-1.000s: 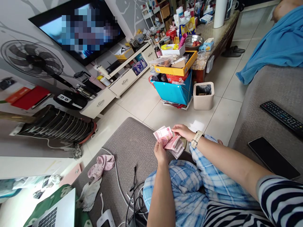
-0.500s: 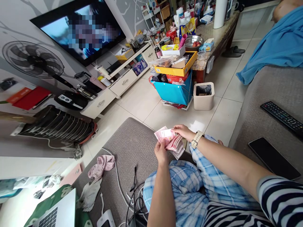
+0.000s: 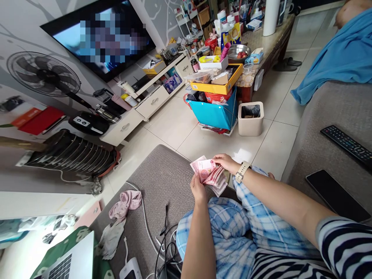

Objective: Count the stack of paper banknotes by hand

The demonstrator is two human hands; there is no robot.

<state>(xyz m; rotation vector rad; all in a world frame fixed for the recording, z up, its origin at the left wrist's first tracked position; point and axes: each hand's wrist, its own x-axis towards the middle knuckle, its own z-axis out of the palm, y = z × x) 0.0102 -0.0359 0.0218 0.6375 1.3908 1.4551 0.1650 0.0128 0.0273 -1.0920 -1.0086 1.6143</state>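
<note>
A fanned stack of pinkish-red banknotes (image 3: 213, 176) is held above my lap, between both hands. My left hand (image 3: 198, 186) is closed around the near left side of the stack, thumb on top. At the upper edge, the fingers of my right hand (image 3: 225, 162) pinch a note. The top note's face shows a printed round pattern. Several notes spread out toward the lower right. A pale watch (image 3: 242, 171) is on my right wrist.
On the grey sofa lie a phone (image 3: 337, 195) and a remote control (image 3: 347, 144) to the right, with cables (image 3: 165, 236), a pink cloth (image 3: 126, 203) and a laptop (image 3: 72, 259) to the left. A bin (image 3: 250, 126) and a blue basket (image 3: 213, 111) stand ahead.
The top note now shows more of its pink printed face, where a whiter patch was visible before. Both hands keep nearly the same place; the view has shifted slightly.
</note>
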